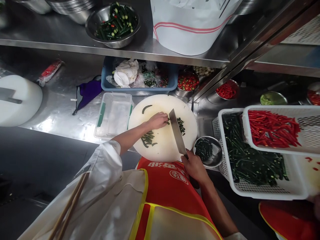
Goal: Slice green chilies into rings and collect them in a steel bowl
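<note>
A round white cutting board [162, 146] lies on the steel counter in front of me. My left hand [158, 120] is curled over green chilies at the board's middle, pressing them against the blade. My right hand [194, 166] grips the handle of a cleaver [177, 132], whose blade rests on the board beside my left fingers. Chopped green chili pieces [181, 125] lie right of the blade. Whole green chilies [148, 138] lie under my left wrist, and one chili [146, 108] lies alone at the board's far left.
A small steel bowl of green chilies [208, 150] sits right of the board. White baskets hold green chilies [252, 156] and red chilies [272, 128]. A clear lidded box [113, 115], a blue tub [140, 78], bowls of chopped red chili [188, 82], and a shelf bowl [113, 23] stand behind.
</note>
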{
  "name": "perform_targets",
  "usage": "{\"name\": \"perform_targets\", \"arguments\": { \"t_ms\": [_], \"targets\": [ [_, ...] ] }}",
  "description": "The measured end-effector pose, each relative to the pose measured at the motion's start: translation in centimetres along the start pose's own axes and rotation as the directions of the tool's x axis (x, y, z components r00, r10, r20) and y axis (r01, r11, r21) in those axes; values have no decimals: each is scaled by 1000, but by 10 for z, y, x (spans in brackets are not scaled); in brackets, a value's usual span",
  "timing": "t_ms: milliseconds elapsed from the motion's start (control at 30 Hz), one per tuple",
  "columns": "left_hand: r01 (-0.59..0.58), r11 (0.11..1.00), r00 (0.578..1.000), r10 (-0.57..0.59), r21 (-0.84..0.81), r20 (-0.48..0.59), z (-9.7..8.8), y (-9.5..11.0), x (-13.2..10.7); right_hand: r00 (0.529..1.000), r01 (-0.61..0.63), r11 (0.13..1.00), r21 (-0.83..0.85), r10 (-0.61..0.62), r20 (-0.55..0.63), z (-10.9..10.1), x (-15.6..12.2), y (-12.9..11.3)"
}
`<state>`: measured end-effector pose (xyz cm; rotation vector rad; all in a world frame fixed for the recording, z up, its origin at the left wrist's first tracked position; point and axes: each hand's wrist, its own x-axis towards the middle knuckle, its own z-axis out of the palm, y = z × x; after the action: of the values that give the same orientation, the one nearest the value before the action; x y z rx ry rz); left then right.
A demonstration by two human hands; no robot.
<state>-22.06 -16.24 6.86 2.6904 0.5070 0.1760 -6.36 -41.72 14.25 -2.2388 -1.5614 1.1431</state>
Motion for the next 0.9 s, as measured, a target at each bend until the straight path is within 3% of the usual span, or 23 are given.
{"name": "perform_targets", "arguments": {
  "t_ms": [333, 433, 567, 667, 733, 800, 867, 900],
  "targets": [
    [-36, 998, 999, 36, -53, -5, 2, -1, -1, 997, 11, 1000, -20, -10, 78, -13, 2, -9],
    [-20, 997, 1000, 19, -76, -8, 2, -3, -3, 997, -26, 999, -38, 29, 75, -6, 20, -16],
    [-11, 999, 1000, 13, -53, 25, 1, 4, -7, 994, -95, 994, 59, 92, 55, 7, 52, -28],
    [102, 995, 995, -102, 0, 16, 2, 14, -8, 994, -98, 988, 122, 92, 56, 7, 59, -25],
    [306, 952, 951, -306, 3, -43, 2, 18, -8, 994, -103, 981, 167, 94, 61, 5, 53, -16],
    [533, 843, 839, -537, -66, -81, 0, 19, -9, 995, -91, 974, 209, 80, 64, 4, 41, -5],
    [661, 733, 737, -675, -160, -44, -6, 15, -10, 996, -76, 970, 232, 64, 59, 5, 29, 5],
    [674, 714, 725, -689, -189, -16, -10, 12, -11, 997, -72, 968, 239, 60, 55, 7, 24, 8]
  ]
}}
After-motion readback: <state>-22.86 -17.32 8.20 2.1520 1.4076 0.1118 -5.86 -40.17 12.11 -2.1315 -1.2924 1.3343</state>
